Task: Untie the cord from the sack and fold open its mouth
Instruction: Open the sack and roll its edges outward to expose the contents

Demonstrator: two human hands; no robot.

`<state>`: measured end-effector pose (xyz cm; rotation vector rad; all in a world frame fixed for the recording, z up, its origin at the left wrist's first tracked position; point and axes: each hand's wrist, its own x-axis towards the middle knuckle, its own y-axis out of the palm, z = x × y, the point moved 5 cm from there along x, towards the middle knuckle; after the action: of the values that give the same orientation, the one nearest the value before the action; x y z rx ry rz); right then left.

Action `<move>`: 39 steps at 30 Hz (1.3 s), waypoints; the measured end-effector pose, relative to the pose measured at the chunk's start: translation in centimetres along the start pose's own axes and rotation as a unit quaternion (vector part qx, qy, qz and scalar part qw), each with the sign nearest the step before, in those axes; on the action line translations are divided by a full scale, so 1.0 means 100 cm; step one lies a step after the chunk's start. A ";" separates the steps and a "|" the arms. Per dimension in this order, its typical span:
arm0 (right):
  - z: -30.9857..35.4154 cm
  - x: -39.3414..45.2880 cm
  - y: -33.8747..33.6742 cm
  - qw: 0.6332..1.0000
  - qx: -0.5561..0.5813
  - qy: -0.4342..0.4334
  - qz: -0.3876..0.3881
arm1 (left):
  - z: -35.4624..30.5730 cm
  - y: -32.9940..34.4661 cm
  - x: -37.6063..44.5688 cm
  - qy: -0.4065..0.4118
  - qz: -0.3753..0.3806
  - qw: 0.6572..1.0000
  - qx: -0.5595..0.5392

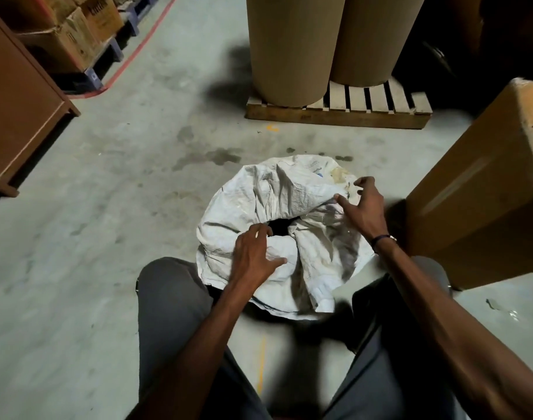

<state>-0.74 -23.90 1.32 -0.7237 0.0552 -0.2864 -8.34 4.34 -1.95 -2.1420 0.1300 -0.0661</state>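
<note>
A white woven sack [268, 195] stands on the concrete floor between my knees. Its mouth is partly open, with a small dark gap [278, 226] showing in the middle and crumpled folds around it. My left hand [254, 253] rests on the near left rim with fingers spread, touching the fabric beside the gap. My right hand [360, 207] is over the right side of the mouth, the thumb pressed against a fold and the other fingers curled and apart. No cord is visible on the sack or in either hand.
A large cardboard box [483, 189] stands close on the right of the sack. Two tall brown paper rolls [292, 47] sit on a wooden pallet [337, 116] straight ahead. A brown cabinet [20, 110] and stacked cartons [74, 34] are at the left.
</note>
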 end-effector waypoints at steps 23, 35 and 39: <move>0.048 -0.017 0.016 0.897 -0.157 -0.264 0.317 | -0.025 -0.063 0.026 0.091 0.051 0.994 -0.022; 0.034 0.052 -0.068 0.952 -0.257 -0.153 0.061 | -0.010 -0.100 0.020 0.111 0.121 0.981 -0.105; 0.018 0.053 -0.074 0.973 -0.219 -0.059 0.033 | -0.008 -0.096 0.013 0.118 0.168 0.971 -0.120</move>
<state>2.83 -29.48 7.81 -1.1737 0.0286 -0.1667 -6.51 8.73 6.53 -2.3159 0.6671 -0.1105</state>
